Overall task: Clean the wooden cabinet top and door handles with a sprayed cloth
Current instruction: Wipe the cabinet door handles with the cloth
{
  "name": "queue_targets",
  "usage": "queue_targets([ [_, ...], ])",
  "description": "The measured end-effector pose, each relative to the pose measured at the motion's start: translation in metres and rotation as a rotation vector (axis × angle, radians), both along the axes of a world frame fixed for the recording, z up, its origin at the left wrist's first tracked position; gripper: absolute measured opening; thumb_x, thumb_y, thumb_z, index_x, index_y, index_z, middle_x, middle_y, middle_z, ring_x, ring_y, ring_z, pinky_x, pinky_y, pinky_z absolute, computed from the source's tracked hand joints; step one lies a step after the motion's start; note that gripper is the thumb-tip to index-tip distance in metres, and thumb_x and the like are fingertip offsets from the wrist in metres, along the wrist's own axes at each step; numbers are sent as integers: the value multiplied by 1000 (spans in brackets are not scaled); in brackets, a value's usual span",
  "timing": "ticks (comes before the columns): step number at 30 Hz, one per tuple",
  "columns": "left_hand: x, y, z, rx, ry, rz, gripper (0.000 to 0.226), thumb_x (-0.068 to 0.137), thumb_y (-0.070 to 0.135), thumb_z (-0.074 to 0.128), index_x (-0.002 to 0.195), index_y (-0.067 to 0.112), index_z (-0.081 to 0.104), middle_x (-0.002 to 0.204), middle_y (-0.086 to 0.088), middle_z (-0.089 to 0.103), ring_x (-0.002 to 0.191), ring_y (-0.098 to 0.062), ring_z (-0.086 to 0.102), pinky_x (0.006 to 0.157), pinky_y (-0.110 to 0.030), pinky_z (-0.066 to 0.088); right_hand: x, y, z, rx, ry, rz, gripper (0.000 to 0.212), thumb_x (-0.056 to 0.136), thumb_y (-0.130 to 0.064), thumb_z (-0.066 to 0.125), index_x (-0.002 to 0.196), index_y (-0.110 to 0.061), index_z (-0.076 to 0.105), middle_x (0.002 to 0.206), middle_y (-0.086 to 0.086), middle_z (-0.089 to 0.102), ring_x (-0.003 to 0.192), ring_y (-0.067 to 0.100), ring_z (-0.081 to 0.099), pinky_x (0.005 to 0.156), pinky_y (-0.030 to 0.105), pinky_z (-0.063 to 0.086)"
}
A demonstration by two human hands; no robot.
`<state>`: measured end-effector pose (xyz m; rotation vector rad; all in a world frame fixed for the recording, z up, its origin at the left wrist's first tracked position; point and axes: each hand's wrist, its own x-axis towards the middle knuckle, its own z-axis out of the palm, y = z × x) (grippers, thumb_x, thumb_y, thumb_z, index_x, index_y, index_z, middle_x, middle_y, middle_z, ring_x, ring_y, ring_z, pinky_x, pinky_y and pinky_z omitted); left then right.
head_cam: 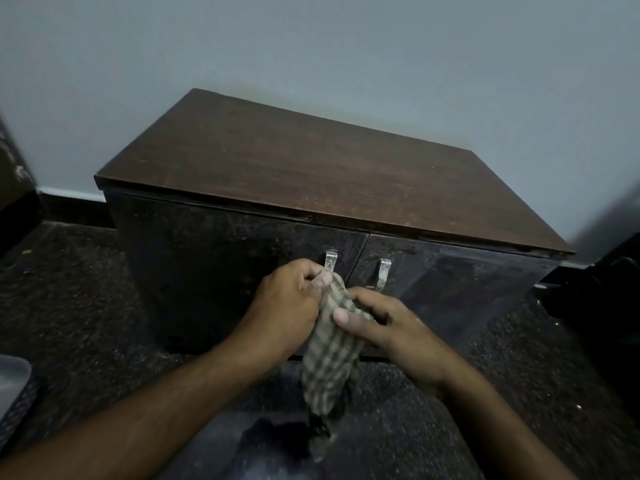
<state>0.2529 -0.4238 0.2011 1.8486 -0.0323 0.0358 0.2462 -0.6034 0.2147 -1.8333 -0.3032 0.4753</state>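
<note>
Far left edge: pale translucent container (12,379) sitting on the floor (79,306), blurred, contents not readable. Cabinet (242,258) standing against the grey wall (346,46), both doors closed, so nothing of the inside is showing. Cabinet top (311,168) is showing brown wood grain with faint light scuffs.

Left hand (287,299) is curling closed around the upper end of the checked cloth (329,351), fingertips pinching the top fold just below the left handle (330,260); can't tell if the cloth is touching that handle. Cloth is hanging down bunched between the 2 hands in front of the left door, lower end dangling above the floor. Right hand (391,323) is gripping the cloth's middle, thumb pressing across the front, fingers wrapping behind. Right handle (383,271) is sitting just above the right hand, untouched. 2 metal handles total, 1 per door, near the centre seam.
</note>
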Motion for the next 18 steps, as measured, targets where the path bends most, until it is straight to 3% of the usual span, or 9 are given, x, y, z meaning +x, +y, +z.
queue_targets([
  [2,1,2,0,8,-17,19,16,97,31,54,88,26,67,77,0,72,74,-17,69,71,-43,56,4,4,1,26,-37,-30,18,91,-26,73,94,-9,69,89,2,70,83,15,67,73,28,53],
  [5,-1,3,5,66,-84,-7,15,97,31,55,86,26,65,75,1,70,71,-14,66,67,-41,54,8,2,-1,-20,-161,-48,35,82,-37,79,83,-4,69,99,11,62,87,27,64,79,43,53],
  [8,0,2,7,85,-153,-23,15,97,33,54,86,29,63,76,1,70,72,-17,66,65,-40,51,9,-2,-3,185,-103,-83,41,81,-39,77,75,-4,59,81,13,57,74,28,56,67,39,48],
  [10,3,1,6,86,-185,2,14,97,32,54,87,28,62,77,0,69,72,-18,64,64,-35,49,8,0,-2,390,47,-99,33,87,-34,73,85,-3,62,83,16,61,77,27,60,71,37,50],
  [13,9,-1,5,132,-207,48,11,96,29,58,90,24,66,77,6,68,75,-5,63,61,-15,47,6,9,1,600,198,-137,25,93,-21,64,103,1,68,102,22,69,93,29,68,82,37,58],
  [18,15,-6,-2,146,-177,67,8,92,28,64,91,22,70,73,10,67,66,4,60,55,-8,42,6,23,-5,673,228,-315,26,86,-4,67,110,7,66,107,31,67,89,33,69,82,41,60],
])
